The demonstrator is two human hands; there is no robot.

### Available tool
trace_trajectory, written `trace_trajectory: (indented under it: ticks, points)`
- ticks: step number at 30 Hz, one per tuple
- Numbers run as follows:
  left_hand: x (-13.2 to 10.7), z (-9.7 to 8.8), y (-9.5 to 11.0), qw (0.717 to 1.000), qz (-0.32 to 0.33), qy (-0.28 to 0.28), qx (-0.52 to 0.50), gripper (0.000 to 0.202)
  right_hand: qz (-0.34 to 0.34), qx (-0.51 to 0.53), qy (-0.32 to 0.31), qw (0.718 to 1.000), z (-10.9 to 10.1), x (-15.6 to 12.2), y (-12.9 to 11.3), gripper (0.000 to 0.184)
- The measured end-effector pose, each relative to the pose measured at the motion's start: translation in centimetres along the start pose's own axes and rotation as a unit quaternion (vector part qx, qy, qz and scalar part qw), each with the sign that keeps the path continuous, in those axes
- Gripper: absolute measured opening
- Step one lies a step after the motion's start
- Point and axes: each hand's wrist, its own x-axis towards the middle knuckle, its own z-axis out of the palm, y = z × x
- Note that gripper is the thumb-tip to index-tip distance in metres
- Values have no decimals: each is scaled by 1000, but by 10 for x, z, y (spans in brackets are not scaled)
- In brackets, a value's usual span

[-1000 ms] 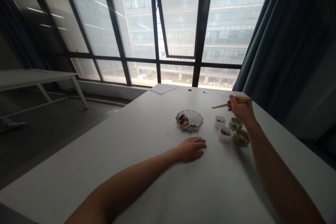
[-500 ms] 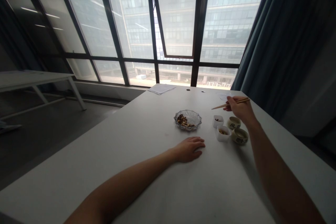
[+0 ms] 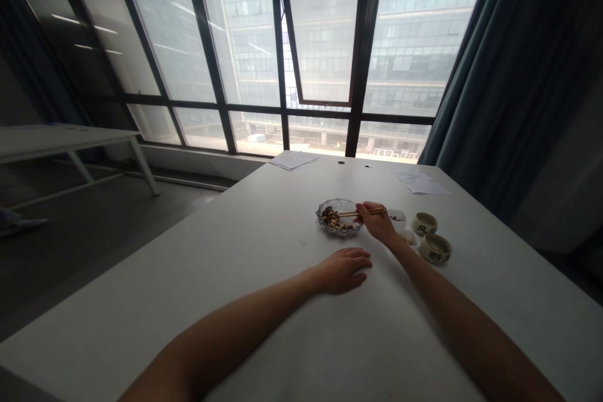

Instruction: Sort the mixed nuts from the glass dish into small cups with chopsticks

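Just swung left from small white cups: right hand closed on wooden chopsticks, tips over cut-glass dish of nuts, mid-table. Left hand open, flat on white table, just below dish.

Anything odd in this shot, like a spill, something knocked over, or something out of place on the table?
Nothing stands out. The small brown pieces lie inside the glass dish, with none visibly spilled on the white table. The two ceramic cups stand upright, and the right hand holds the chopsticks normally above the dish.
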Motion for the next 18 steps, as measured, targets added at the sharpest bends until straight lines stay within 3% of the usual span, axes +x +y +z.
trace_trajectory:
  ticks: [11, 18]
  points:
    - [1, 1, 0, 1000, 0, 0, -2, 37, 20, -6, 46, 999, 1, -2, 4, 54]
    - [0, 1, -1, 1000, 1, 2, -3, 36, 22, 12, 87, 996, -8, 2, -11, 55]
